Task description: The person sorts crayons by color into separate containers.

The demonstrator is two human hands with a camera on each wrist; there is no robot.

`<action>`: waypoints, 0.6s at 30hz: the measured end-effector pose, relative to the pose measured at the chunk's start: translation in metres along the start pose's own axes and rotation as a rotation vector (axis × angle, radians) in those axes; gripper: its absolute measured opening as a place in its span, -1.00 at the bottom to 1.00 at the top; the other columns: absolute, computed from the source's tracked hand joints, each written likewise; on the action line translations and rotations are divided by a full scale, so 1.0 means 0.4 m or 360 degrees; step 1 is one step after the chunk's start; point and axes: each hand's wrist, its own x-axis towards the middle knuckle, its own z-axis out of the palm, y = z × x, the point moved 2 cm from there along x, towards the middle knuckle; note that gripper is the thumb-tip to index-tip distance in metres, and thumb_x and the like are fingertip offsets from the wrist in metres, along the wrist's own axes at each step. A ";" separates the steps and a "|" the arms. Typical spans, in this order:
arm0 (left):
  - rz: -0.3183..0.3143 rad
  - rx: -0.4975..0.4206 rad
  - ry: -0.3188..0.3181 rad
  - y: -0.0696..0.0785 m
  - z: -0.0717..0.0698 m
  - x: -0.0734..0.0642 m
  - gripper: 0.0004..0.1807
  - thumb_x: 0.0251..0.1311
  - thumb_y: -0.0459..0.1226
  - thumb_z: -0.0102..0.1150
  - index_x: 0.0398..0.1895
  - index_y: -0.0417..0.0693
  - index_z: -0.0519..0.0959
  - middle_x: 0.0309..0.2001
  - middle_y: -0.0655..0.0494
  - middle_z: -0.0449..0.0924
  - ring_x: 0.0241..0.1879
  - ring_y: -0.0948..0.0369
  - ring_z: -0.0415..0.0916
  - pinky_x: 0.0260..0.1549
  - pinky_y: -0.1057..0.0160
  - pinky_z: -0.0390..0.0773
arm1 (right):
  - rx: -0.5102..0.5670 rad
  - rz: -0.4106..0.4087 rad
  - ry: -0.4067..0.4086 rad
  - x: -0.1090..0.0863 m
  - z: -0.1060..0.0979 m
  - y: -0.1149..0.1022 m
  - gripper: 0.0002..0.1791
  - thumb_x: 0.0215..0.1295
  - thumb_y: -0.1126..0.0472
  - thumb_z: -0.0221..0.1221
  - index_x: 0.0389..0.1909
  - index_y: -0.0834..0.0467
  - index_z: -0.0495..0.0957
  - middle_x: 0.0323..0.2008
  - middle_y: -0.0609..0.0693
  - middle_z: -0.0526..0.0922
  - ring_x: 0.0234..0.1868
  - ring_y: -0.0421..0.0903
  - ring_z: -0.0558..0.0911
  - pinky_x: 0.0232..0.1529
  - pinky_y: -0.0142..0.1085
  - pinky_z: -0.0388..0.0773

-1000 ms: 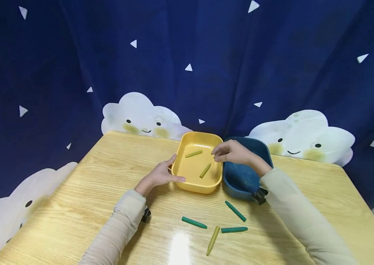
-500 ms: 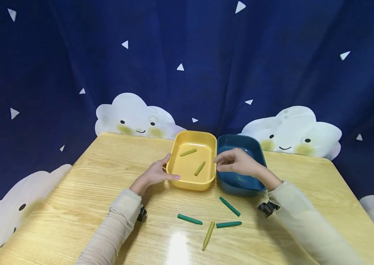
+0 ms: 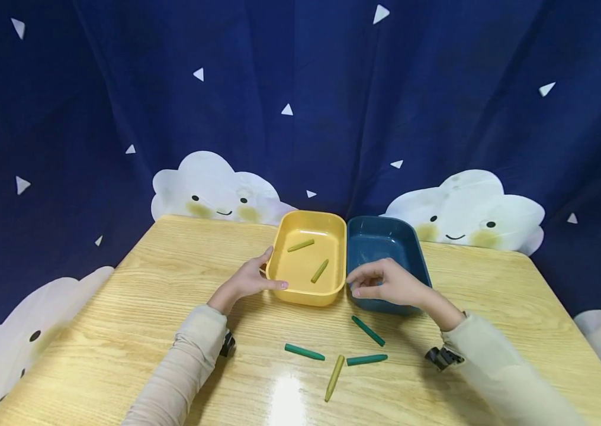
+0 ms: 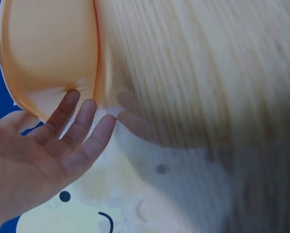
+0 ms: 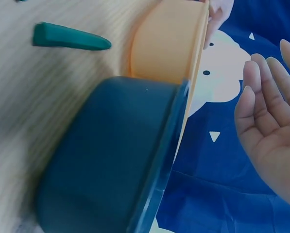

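Observation:
My left hand (image 3: 247,280) rests on the left side of a yellow plastic box (image 3: 337,236), its thumb over the near rim and fingers along the outside. In the left wrist view, fingers (image 4: 86,126) reach out straight beside the box wall. Inside that box lie two yellow crayons, one farther back (image 3: 301,245) and one nearer (image 3: 320,271). Over the front of a dark blue box (image 3: 380,228) hovers my right hand (image 3: 393,284). It holds nothing, and the right wrist view shows its bare palm (image 5: 281,136) with fingers loosely bent.
On the wooden table (image 3: 188,260) in front of the boxes lie three green crayons, at the left (image 3: 304,352), right (image 3: 367,360) and back (image 3: 368,331). Another yellow crayon (image 3: 334,378) lies nearest. The boxes stand side by side before a dark blue curtain (image 3: 257,118).
My right hand has moved from over the yellow box back and right, toward the front of the blue box. The left hand stays at the yellow box; the head view has shifted slightly.

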 end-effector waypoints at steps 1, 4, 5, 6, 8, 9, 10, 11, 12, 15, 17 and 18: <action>0.0009 -0.0003 -0.0003 0.000 0.000 -0.001 0.14 -0.07 -0.11 0.39 0.42 -0.27 -0.18 0.19 -0.28 0.31 -0.17 0.07 0.50 -0.22 0.19 0.50 | -0.0002 -0.0016 0.0001 -0.005 0.004 0.001 -0.74 0.22 0.25 0.18 -0.10 0.28 0.58 -0.33 -0.03 0.67 -0.32 -0.20 0.60 -0.32 -0.30 0.54; 0.0003 -0.0011 -0.0005 -0.001 0.001 0.000 0.14 -0.07 -0.11 0.40 0.42 -0.25 -0.18 0.18 -0.28 0.32 -0.18 0.07 0.50 -0.23 0.20 0.51 | -0.0004 -0.0053 0.0005 -0.018 0.014 0.004 -0.76 0.24 0.25 0.17 -0.10 0.23 0.58 -0.33 -0.02 0.67 -0.32 -0.21 0.60 -0.33 -0.30 0.54; -0.0004 -0.0010 -0.0003 -0.001 0.000 0.000 0.14 -0.07 -0.11 0.40 0.42 -0.24 -0.18 0.19 -0.26 0.32 -0.18 0.08 0.50 -0.23 0.20 0.51 | -0.0003 -0.0067 0.0005 -0.021 0.018 0.005 -0.77 0.23 0.25 0.17 -0.11 0.21 0.59 -0.33 -0.02 0.67 -0.33 -0.22 0.60 -0.33 -0.31 0.54; -0.0009 -0.0012 -0.0002 -0.001 0.000 0.001 0.14 -0.07 -0.11 0.40 0.43 -0.24 -0.18 0.18 -0.27 0.32 -0.18 0.09 0.51 -0.22 0.20 0.51 | -0.0004 -0.0088 0.0004 -0.024 0.022 0.006 -0.77 0.24 0.25 0.17 -0.11 0.22 0.59 -0.33 -0.01 0.67 -0.33 -0.22 0.60 -0.33 -0.30 0.54; -0.0019 -0.0028 0.0006 -0.002 0.001 0.003 0.14 -0.07 -0.13 0.40 0.43 -0.22 -0.18 0.14 -0.27 0.36 -0.19 0.09 0.51 -0.22 0.19 0.51 | -0.0008 -0.0136 -0.0006 -0.029 0.031 0.008 -0.77 0.24 0.25 0.17 -0.11 0.23 0.59 -0.34 0.01 0.67 -0.34 -0.22 0.61 -0.33 -0.30 0.55; -0.0021 -0.0034 0.0008 -0.003 0.002 0.003 0.14 -0.07 -0.14 0.40 0.43 -0.23 -0.18 0.12 -0.28 0.37 -0.19 0.08 0.51 -0.21 0.18 0.51 | -0.0012 -0.0155 -0.0009 -0.030 0.035 0.000 -0.78 0.23 0.28 0.17 -0.13 0.26 0.58 -0.35 0.03 0.67 -0.35 -0.22 0.61 -0.33 -0.30 0.56; -0.0026 -0.0043 0.0014 -0.004 0.002 0.004 0.14 -0.07 -0.15 0.40 0.43 -0.22 -0.18 0.10 -0.28 0.39 -0.19 0.08 0.51 -0.20 0.18 0.51 | -0.0013 -0.0188 -0.0012 -0.032 0.040 0.003 -0.78 0.22 0.30 0.17 -0.13 0.27 0.58 -0.36 0.04 0.66 -0.36 -0.23 0.61 -0.34 -0.31 0.56; -0.0027 -0.0045 0.0018 -0.004 0.002 0.004 0.13 -0.06 -0.16 0.40 0.43 -0.23 -0.18 0.08 -0.28 0.40 -0.20 0.08 0.51 -0.20 0.17 0.51 | -0.0020 -0.0219 -0.0016 -0.033 0.045 0.005 -0.79 0.21 0.32 0.17 -0.14 0.29 0.58 -0.37 0.04 0.66 -0.37 -0.22 0.61 -0.35 -0.30 0.57; -0.0030 -0.0051 0.0020 -0.004 0.003 0.004 0.13 -0.06 -0.17 0.40 0.43 -0.23 -0.18 0.05 -0.29 0.41 -0.20 0.07 0.51 -0.20 0.17 0.51 | -0.0016 -0.0237 -0.0020 -0.034 0.051 0.007 -0.79 0.20 0.35 0.17 -0.14 0.31 0.57 -0.38 0.05 0.66 -0.37 -0.21 0.61 -0.36 -0.30 0.57; -0.0045 -0.0051 0.0027 -0.005 0.004 0.004 0.13 -0.07 -0.17 0.41 0.43 -0.23 -0.18 0.03 -0.28 0.42 -0.20 0.07 0.52 -0.21 0.18 0.51 | -0.0010 -0.0283 -0.0027 -0.039 0.067 0.016 -0.78 0.16 0.41 0.19 -0.14 0.34 0.56 -0.41 0.04 0.66 -0.40 -0.21 0.61 -0.40 -0.30 0.57; -0.0054 -0.0055 0.0023 -0.004 0.005 0.004 0.14 -0.07 -0.16 0.41 0.43 -0.23 -0.18 0.02 -0.28 0.42 -0.20 0.07 0.52 -0.22 0.18 0.52 | -0.0003 -0.0299 -0.0047 -0.041 0.081 0.030 -0.76 0.15 0.37 0.21 -0.13 0.32 0.56 -0.41 0.03 0.66 -0.41 -0.22 0.60 -0.41 -0.31 0.57; -0.0067 -0.0064 0.0023 -0.003 0.005 0.004 0.15 -0.08 -0.16 0.41 0.43 -0.21 -0.18 0.02 -0.27 0.43 -0.20 0.07 0.52 -0.22 0.19 0.52 | -0.0005 -0.0310 -0.0057 -0.042 0.088 0.032 -0.75 0.14 0.34 0.23 -0.13 0.31 0.57 -0.43 0.01 0.65 -0.42 -0.25 0.60 -0.42 -0.33 0.56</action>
